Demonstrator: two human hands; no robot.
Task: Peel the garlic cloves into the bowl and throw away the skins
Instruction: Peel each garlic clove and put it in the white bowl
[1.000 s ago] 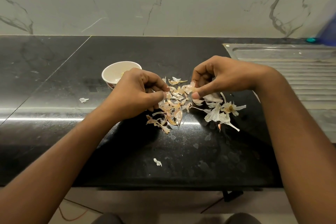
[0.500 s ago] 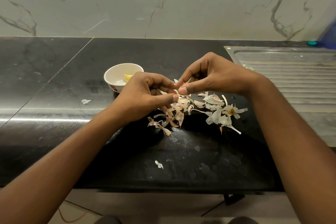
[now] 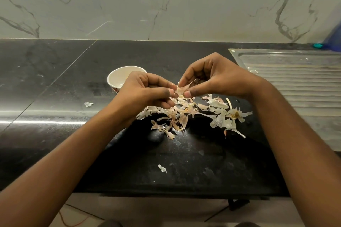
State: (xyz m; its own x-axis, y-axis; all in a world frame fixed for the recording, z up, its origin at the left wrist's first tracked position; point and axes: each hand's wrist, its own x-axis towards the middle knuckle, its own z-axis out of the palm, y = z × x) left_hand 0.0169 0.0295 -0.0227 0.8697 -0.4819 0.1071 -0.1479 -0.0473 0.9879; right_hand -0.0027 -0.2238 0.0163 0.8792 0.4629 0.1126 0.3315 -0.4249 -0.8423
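Pinching a small, pale, papery-skinned garlic clove (image 3: 180, 90) between them, the left hand (image 3: 145, 94) and the right hand (image 3: 219, 77) now meet just above the heap. A second ago they were apart, with the right hand reaching low into the litter. Each grip is clenched on the clove: the left thumb and forefinger hold one end, and the right thumb and forefinger clamp the other, where a pointed flap of skin stands up between the fingers. How much flesh sits inside that wrapping is too small to tell. The meeting of the hands suggests that a fresh clove has been picked up and its peeling has only just started. Directly beneath lies the loose heap of dry tan and white peeled skins (image 3: 177, 116), spread on the glossy black stone tabletop (image 3: 55, 97), with a white husk and root plate (image 3: 234, 114) at its right end and stray flakes nearer the person. The round white ceramic bowl (image 3: 118, 74) stands just behind the left hand, which hides part of it. The yellowish clove seen in it half a second ago is covered now. To the right runs a ribbed steel sink drainboard (image 3: 295, 83). No skins have been thrown away yet, so that step is still wholly open.
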